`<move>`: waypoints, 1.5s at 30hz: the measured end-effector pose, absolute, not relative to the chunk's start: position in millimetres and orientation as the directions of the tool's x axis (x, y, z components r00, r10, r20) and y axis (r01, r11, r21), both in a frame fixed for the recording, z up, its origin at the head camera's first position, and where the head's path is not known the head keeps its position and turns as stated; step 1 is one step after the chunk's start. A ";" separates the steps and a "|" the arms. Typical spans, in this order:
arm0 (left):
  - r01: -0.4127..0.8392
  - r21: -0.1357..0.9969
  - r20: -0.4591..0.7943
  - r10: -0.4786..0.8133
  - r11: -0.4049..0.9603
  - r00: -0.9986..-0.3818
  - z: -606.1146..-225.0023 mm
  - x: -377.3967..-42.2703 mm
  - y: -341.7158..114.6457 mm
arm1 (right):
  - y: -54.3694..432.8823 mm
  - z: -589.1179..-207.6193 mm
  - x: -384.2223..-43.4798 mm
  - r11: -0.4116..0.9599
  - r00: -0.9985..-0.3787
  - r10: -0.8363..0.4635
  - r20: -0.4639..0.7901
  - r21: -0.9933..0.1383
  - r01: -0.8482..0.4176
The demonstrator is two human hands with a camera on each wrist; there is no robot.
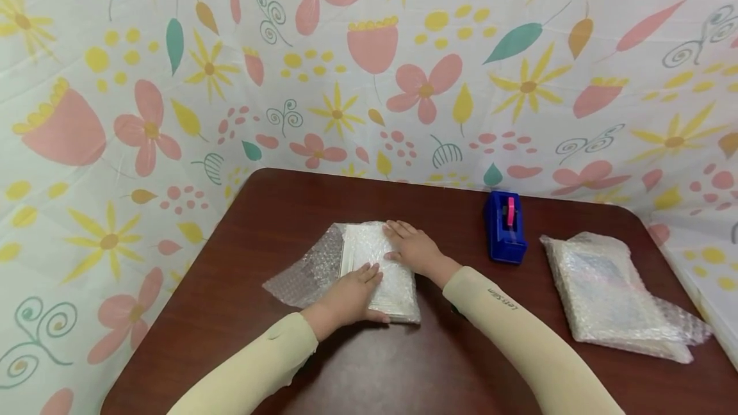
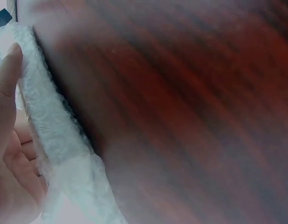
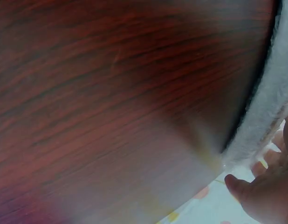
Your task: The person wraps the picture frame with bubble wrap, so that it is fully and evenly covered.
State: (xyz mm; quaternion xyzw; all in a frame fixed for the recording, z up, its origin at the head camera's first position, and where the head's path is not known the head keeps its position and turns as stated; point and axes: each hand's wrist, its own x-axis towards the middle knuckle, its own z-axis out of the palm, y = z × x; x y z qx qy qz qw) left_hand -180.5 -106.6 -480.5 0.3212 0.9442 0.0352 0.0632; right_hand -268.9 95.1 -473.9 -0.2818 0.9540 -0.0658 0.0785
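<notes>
A flat, light-coloured rectangular stack (image 1: 364,245) lies on the table, bubble wrap around it. A loose flap of bubble wrap (image 1: 305,268) spreads out from its left side. My left hand (image 1: 348,296) rests on the near left part of the stack, fingers extended over the top and thumb by the near edge. On the far right part lies my right hand (image 1: 418,252), its fingers stretched across the top. The left wrist view shows the wrapped side (image 2: 55,112) close to the thumb. What the stack contains is hidden by the wrap.
A blue tape dispenser (image 1: 506,229) with a pink wheel stands right of the stack. Farther right, a second bubble-wrapped package (image 1: 605,293) lies near the edge of the dark wooden table (image 1: 248,223). A flower-patterned cloth (image 1: 426,88) hangs behind and at the left.
</notes>
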 end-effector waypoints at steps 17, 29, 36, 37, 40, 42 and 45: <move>0.656 0.113 -0.057 0.664 0.746 -0.746 -484.0 -183.3 -106.7 | 91.4 -470.2 -259.3 0.896 -0.879 -0.439 -0.186 -0.162 -0.413; 0.660 0.131 -0.064 0.671 0.740 -0.739 -481.9 -182.2 -108.8 | 96.0 -466.0 -226.0 0.851 -0.842 -0.512 -0.168 -0.233 -0.471; 0.656 0.105 -0.038 0.662 0.747 -0.748 -479.8 -178.9 -109.8 | 96.2 -468.1 -213.9 0.790 -0.769 -0.608 -0.196 -0.239 -0.564; 0.658 0.084 -0.027 0.662 0.748 -0.749 -480.4 -178.1 -109.6 | 96.6 -469.4 -214.4 0.789 -0.769 -0.609 -0.198 -0.249 -0.561; 0.655 -0.002 -0.001 0.655 0.755 -0.755 -482.4 -174.6 -109.0 | 97.9 -472.4 -216.5 0.792 -0.766 -0.603 -0.223 -0.279 -0.543; 0.645 -0.034 0.019 0.646 0.764 -0.764 -483.1 -171.2 -108.8 | 97.7 -473.7 -217.8 0.794 -0.764 -0.602 -0.233 -0.282 -0.539; 0.627 0.035 0.036 0.626 0.778 -0.779 -480.3 -161.8 -111.5 | 94.3 -475.1 -218.6 0.792 -0.761 -0.606 -0.232 -0.272 -0.547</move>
